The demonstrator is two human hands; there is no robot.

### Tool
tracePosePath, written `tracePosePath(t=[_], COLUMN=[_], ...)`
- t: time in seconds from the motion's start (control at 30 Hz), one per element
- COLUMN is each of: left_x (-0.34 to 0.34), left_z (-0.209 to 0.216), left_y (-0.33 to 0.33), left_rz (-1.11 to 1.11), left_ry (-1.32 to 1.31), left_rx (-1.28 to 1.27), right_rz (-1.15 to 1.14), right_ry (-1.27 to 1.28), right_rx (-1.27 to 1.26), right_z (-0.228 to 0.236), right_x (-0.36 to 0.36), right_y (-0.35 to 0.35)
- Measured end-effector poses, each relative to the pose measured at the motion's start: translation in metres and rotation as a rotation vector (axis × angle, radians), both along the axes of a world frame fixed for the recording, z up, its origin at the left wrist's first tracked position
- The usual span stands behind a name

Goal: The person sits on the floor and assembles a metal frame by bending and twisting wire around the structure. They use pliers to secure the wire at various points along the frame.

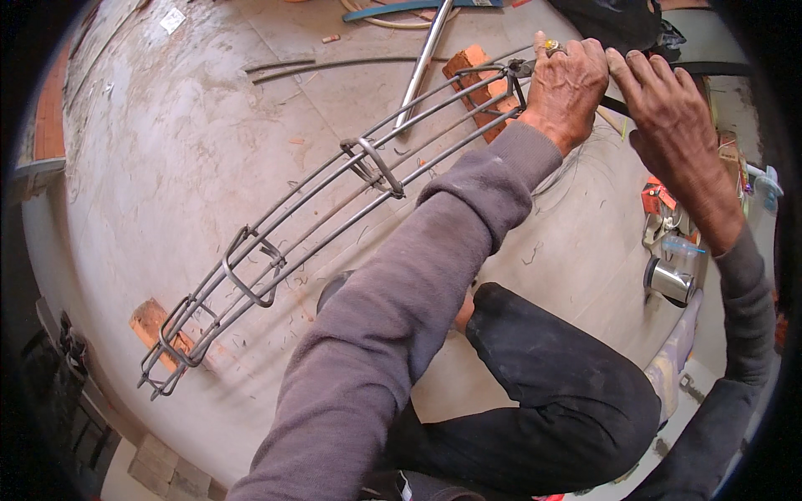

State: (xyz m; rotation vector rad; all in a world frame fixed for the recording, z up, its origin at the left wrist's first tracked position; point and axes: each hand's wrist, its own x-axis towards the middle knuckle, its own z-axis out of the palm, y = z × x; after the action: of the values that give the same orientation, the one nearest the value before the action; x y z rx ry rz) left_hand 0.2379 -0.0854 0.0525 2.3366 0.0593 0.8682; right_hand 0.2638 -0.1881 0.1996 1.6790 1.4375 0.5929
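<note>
A long cage of steel rebar (313, 213) slants from lower left to upper right, its long bars joined by bent square stirrups (242, 271). At its upper right end, the metal jaws of pincers (520, 70) meet the cage. My left hand (572, 88) is closed around the tool just behind the jaws and wears a ring with a yellow stone. A dark handle (615, 106) comes out from under it and runs beneath the curled fingers of my right hand (672, 117). Those fingers hide most of the handle.
One brick (150, 321) supports the lower cage end, another brick (478, 63) the upper end. Beyond lie a shiny metal tube (424, 63) and loose rods (334, 67). Thin wire (576, 171) is near my left wrist. A steel cup (671, 281) lies right of my bent knee.
</note>
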Motion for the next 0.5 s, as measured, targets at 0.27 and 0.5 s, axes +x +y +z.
tracePosePath(t=[0.27,0.5], left_x=[-0.011,-0.019], left_z=[0.017,0.004], left_y=[0.002,-0.007], left_rz=[-0.089,0.024], left_ry=[0.154,0.007], left_rx=[0.060,0.186], right_rz=[-0.610,-1.335], right_ry=[0.742,1.166], right_rx=[0.064,0.352], right_z=[0.006,0.036], right_x=[0.040,0.021], right_y=[-0.002,0.030])
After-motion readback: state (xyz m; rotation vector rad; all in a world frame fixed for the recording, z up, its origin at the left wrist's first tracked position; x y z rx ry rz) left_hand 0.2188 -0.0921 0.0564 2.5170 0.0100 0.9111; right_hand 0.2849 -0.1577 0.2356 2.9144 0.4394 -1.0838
